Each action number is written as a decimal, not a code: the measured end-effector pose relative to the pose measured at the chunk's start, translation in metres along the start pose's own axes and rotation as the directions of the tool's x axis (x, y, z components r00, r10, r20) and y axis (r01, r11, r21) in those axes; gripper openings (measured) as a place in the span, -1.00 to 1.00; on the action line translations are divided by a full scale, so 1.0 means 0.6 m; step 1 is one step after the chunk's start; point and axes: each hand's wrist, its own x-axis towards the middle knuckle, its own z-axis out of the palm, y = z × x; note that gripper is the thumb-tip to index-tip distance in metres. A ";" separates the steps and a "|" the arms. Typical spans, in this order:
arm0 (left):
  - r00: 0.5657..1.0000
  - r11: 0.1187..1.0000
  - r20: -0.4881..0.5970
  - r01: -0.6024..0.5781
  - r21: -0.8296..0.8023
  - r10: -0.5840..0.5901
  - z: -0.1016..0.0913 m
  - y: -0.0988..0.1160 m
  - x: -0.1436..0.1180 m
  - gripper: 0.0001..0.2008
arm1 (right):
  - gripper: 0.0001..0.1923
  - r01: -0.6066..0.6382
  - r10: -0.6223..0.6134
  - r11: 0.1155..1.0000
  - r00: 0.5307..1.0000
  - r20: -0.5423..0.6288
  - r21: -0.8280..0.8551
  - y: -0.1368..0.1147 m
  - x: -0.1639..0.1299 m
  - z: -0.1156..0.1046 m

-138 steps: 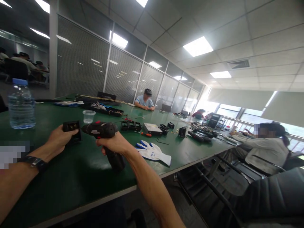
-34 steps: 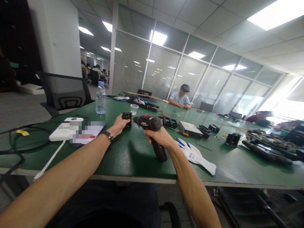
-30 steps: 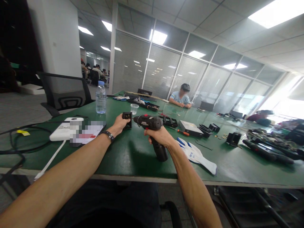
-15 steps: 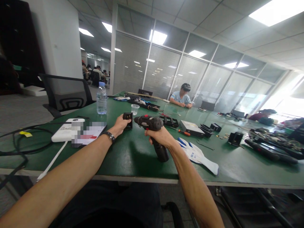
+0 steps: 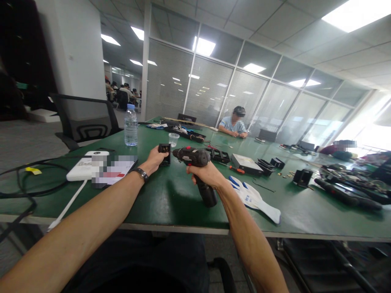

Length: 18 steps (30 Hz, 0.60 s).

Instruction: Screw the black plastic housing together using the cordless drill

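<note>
My left hand [image 5: 153, 159] grips a small black box-like part [image 5: 165, 156] by its left side, above the green table. In my right hand [image 5: 206, 174] is a black cordless drill [image 5: 193, 156], its chuck pointing left at the part. The drill's tip is very close to the part; whether they touch I cannot tell. Just behind the part stands a clear plastic cup [image 5: 174, 140]. A white work glove with blue fingertips [image 5: 252, 197] lies to the right of my right hand. Near the drill's back end is a black slotted tray [image 5: 218, 155].
A water bottle [image 5: 131, 126], a white power bank [image 5: 88, 165] and a phone [image 5: 116, 173] are on the left. To the right lie a silver box [image 5: 247, 163], an orange-handled screwdriver [image 5: 236, 169] and black housings [image 5: 302, 178]. A person [image 5: 233, 124] sits across the table [image 5: 183, 217].
</note>
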 end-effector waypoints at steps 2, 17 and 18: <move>1.000 1.000 0.003 -0.009 -0.007 0.009 0.000 -0.001 0.000 -0.59 | -0.91 0.004 -0.004 1.000 1.000 0.008 -0.008 -0.001 0.000 0.000; 1.000 1.000 0.000 -0.013 -0.009 0.013 -0.001 -0.008 0.005 -0.59 | -0.91 0.034 -0.034 0.999 0.999 0.021 -0.009 0.001 0.002 0.000; 1.000 1.000 -0.005 -0.012 -0.009 0.012 -0.001 -0.008 0.005 -0.59 | -0.91 0.028 -0.028 1.000 0.999 0.016 -0.009 0.002 0.002 0.000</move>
